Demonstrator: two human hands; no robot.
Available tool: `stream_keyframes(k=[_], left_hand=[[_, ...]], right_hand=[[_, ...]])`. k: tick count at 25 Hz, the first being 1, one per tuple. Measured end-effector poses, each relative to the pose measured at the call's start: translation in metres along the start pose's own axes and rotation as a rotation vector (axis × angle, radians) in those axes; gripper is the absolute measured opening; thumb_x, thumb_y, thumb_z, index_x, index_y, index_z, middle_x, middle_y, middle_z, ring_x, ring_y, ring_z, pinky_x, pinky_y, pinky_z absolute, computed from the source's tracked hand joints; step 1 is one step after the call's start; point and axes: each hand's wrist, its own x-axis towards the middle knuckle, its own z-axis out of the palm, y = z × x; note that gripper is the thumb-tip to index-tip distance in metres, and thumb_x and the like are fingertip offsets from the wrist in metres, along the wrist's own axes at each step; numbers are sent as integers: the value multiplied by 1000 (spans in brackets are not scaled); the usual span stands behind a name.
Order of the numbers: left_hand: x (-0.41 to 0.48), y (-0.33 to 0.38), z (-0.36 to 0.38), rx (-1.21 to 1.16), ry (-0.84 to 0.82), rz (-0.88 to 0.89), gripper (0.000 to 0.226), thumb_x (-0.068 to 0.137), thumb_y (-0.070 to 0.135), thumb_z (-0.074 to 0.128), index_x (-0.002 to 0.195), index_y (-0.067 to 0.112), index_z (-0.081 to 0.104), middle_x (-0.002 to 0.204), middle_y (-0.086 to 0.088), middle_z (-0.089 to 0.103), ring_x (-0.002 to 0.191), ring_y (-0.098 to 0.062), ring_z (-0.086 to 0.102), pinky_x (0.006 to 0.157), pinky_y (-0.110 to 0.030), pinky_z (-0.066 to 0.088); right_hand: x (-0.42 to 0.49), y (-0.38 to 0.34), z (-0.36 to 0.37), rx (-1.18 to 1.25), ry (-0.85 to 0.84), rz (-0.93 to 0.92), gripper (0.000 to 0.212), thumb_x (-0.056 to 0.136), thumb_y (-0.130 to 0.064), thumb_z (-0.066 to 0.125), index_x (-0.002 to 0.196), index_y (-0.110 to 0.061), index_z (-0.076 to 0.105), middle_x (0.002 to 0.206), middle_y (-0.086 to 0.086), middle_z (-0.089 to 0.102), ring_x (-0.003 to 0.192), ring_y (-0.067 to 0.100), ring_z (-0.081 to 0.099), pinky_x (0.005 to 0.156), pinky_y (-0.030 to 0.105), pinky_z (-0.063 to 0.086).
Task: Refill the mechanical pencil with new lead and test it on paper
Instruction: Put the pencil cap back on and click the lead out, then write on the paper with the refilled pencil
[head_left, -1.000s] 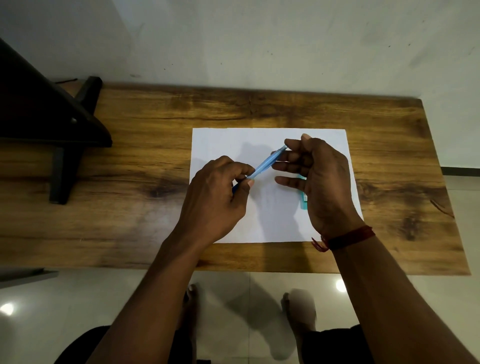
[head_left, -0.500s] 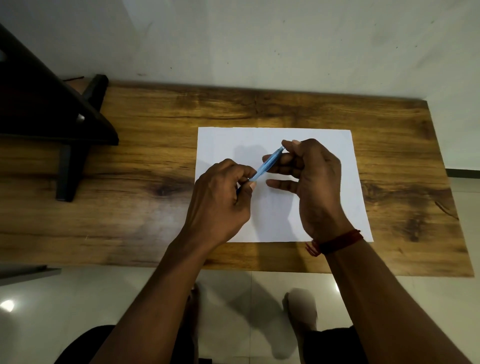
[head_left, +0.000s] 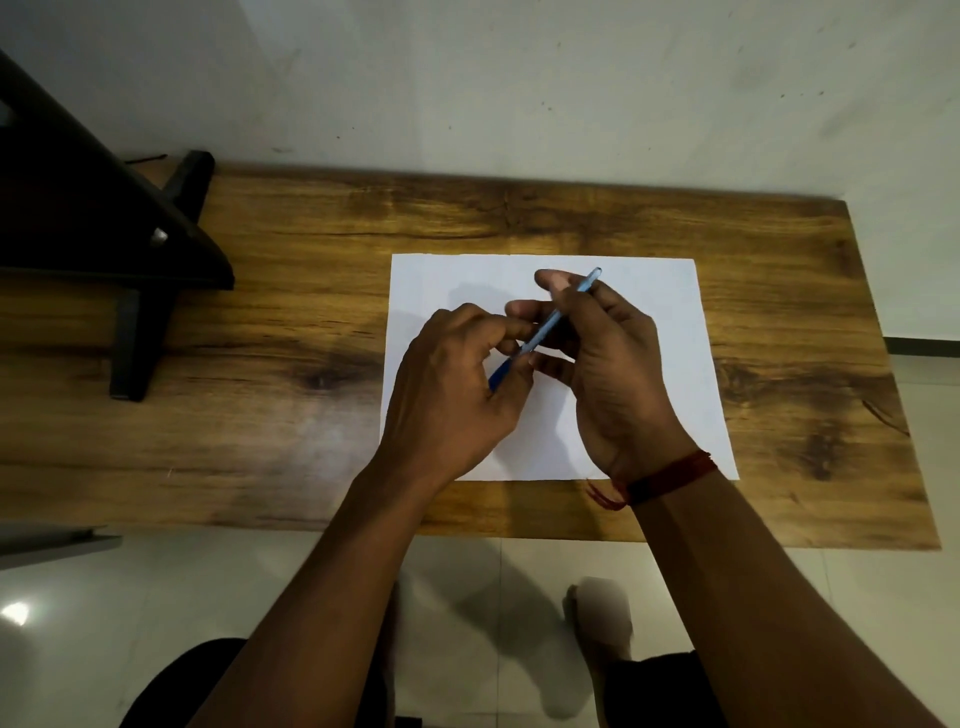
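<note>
Above the wooden table's (head_left: 311, 467) near edge, the left hand (head_left: 457, 384) pinches the blue mechanical pencil's (head_left: 548, 327) darker lower end; the right hand (head_left: 615, 374) curls round its barrel (lead too small to see), over the paper (head_left: 649, 291). Crooked twisting could snap the lead.

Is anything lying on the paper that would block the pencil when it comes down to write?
Nothing visible does. The left hand and right hand hold the pencil above the paper, whose exposed surface is bare. The patch under the hands is hidden, so I cannot vouch for it.
</note>
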Motion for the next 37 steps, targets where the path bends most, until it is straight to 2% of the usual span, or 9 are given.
stream_keyframes(k=[4, 9, 12, 14, 18, 23, 29, 32, 37], left_hand=[[3, -11, -8, -12, 129, -49, 28, 82, 32, 62, 107, 20, 66, 105, 1, 65, 96, -12, 56, 70, -24, 49], [1, -34, -16, 213, 275, -225, 24, 83, 27, 61, 105, 19, 67, 108, -3, 62, 105, -22, 54, 76, -23, 35], [-9, -39, -11, 267, 256, -232, 28, 82, 29, 62, 107, 17, 66, 112, -6, 58, 109, -25, 50, 81, -29, 40], [-19, -38, -8, 287, 240, -232, 34, 82, 33, 62, 111, 16, 64, 117, -8, 56, 113, -25, 48, 88, -38, 46], [-39, -41, 0, 350, 179, -240, 49, 80, 44, 58, 122, 17, 59, 133, -11, 50, 126, -28, 42, 100, -47, 41], [-57, -46, 10, 451, 71, -269, 69, 82, 56, 42, 141, 21, 39, 155, -11, 28, 144, -28, 20, 117, -48, 16], [-63, -50, 20, 539, 76, -280, 74, 86, 60, 30, 149, 23, 20, 159, -11, 16, 147, -27, 9, 120, -46, 5], [-61, -49, 21, 528, 90, -310, 73, 86, 61, 29, 149, 24, 21, 158, -11, 19, 147, -26, 10, 120, -46, 5], [-58, -50, 22, 597, 97, -307, 70, 84, 64, 29, 144, 28, 31, 156, -13, 25, 145, -29, 18, 118, -49, 13]], right_hand=[[5, -10, -9, 121, -2, 26, 30, 98, -36, 46, 109, -15, 65, 89, 9, 74, 87, 25, 71, 75, 35, 56], [0, -22, -14, 540, -71, 36, 39, 99, -45, 37, 99, -14, 61, 67, 1, 43, 60, 15, 45, 70, 36, 48], [-5, -25, -20, 628, -84, 27, 45, 95, -46, 36, 92, -11, 64, 60, 1, 37, 53, 14, 33, 60, 31, 34], [-8, -26, -24, 643, -73, 20, 47, 93, -45, 34, 87, -10, 66, 54, -1, 34, 49, 13, 29, 55, 28, 29], [-16, -26, -31, 689, -55, -7, 51, 91, -42, 30, 81, -11, 69, 47, -4, 31, 43, 10, 23, 49, 25, 22], [-31, -28, -40, 701, -49, -52, 52, 91, -44, 32, 86, -9, 69, 47, -4, 31, 44, 10, 22, 50, 26, 22], [-36, -38, -55, 674, -17, -97, 54, 92, -39, 25, 87, -7, 68, 45, -4, 32, 42, 10, 22, 47, 24, 21], [-36, -41, -57, 680, -20, -125, 58, 93, -38, 20, 85, -7, 69, 45, -4, 33, 41, 9, 23, 47, 23, 21], [-33, -43, -57, 648, -2, -112, 54, 92, -44, 28, 83, -7, 67, 44, -4, 31, 40, 9, 22, 45, 23, 22]])
